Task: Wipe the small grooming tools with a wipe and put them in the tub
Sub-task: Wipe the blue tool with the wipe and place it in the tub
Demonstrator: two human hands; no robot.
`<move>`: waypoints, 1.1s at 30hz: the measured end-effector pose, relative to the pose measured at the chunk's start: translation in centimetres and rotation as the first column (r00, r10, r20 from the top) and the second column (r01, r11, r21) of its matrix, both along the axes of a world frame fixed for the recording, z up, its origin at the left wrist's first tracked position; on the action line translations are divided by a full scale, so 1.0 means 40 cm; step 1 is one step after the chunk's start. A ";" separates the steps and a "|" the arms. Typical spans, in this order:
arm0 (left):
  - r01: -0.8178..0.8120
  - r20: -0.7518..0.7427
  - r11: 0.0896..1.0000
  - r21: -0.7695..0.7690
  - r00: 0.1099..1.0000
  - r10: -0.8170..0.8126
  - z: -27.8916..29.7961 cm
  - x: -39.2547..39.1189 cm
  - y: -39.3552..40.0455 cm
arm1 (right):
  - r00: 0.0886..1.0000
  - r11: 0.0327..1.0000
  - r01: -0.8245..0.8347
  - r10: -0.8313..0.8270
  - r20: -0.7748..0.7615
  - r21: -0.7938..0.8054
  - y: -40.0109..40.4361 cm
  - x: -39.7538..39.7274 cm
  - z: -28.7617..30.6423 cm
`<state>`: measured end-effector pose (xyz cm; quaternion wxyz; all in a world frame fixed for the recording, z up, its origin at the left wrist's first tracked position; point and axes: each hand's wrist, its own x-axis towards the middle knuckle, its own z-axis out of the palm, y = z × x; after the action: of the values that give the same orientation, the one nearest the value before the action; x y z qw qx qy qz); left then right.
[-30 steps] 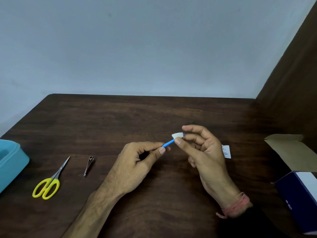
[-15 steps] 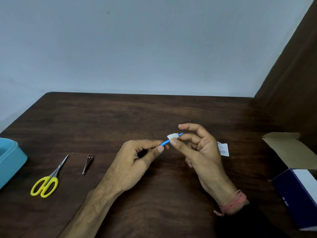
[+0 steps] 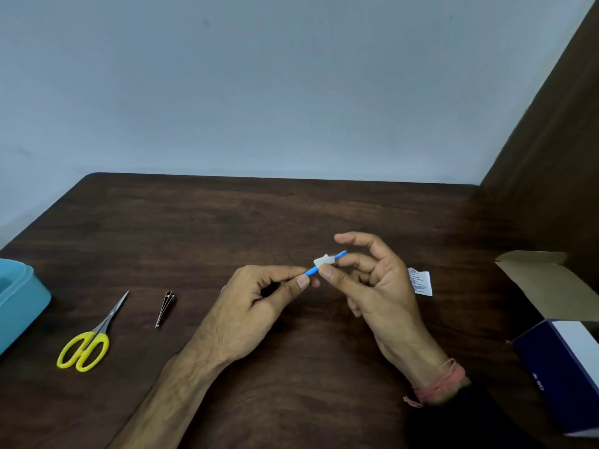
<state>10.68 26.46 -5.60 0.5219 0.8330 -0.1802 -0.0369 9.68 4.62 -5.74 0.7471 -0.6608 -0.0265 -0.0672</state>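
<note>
Scissors (image 3: 85, 339) and nail clipper (image 3: 165, 308) lie between tub (image 3: 22, 303) and hands (image 3: 246, 314).

Wooden table (image 3: 259, 215), scissors (image 3: 87, 338), clippers (image 3: 164, 308), tub (image 3: 19, 303)

Open box (image 3: 551, 286), torn sachet (image 3: 420, 281)

Head-worn view, forward and down over table (image 3: 291, 215), close to hands.
</note>
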 end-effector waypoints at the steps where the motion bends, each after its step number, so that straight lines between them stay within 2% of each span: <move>1: -0.001 -0.001 1.000 -0.006 1.000 0.001 -0.001 0.000 0.000 | 1.000 1.000 0.001 -0.001 0.003 0.002 0.001 0.000 0.000; 5: 0.024 -0.009 1.000 -0.008 1.000 -0.024 0.000 -0.001 0.000 | 0.998 0.995 -0.058 0.061 0.033 -0.075 0.007 -0.006 -0.001; 9: -0.015 0.008 1.000 -0.015 1.000 0.016 0.003 -0.005 -0.004 | 1.000 1.000 0.000 0.000 0.020 0.005 0.002 -0.003 0.001; 13: -0.003 0.024 1.000 -0.027 1.000 0.004 0.009 -0.008 -0.002 | 0.998 0.998 -0.049 0.051 0.043 -0.040 0.008 -0.006 0.000; 18: -0.017 -0.013 1.000 0.003 1.000 0.017 0.012 -0.007 -0.006 | 0.999 1.000 0.027 -0.028 0.027 0.014 0.001 -0.001 -0.001; 22: 0.014 -0.031 1.000 -0.010 0.999 -0.015 -0.002 0.003 0.001 | 0.997 0.998 -0.038 0.041 0.060 -0.050 0.008 -0.003 -0.006; 26: 0.009 -0.017 1.000 0.012 1.000 -0.009 -0.008 0.007 0.001 | 0.998 1.000 -0.009 0.008 0.061 0.006 0.005 -0.001 -0.007; 30: 0.005 -0.020 1.000 0.005 1.000 -0.005 -0.013 0.011 0.001 | 0.997 0.999 -0.028 0.029 0.071 -0.027 0.008 -0.001 -0.011; 33: -0.004 -0.026 1.000 -0.023 1.000 0.003 -0.015 0.010 -0.002 | 0.998 1.000 -0.018 0.018 0.062 0.007 0.003 0.002 -0.013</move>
<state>11.06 26.40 -6.20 0.5338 0.8266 -0.1723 -0.0449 9.75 4.73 -6.25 0.7491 -0.6552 -0.0550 -0.0810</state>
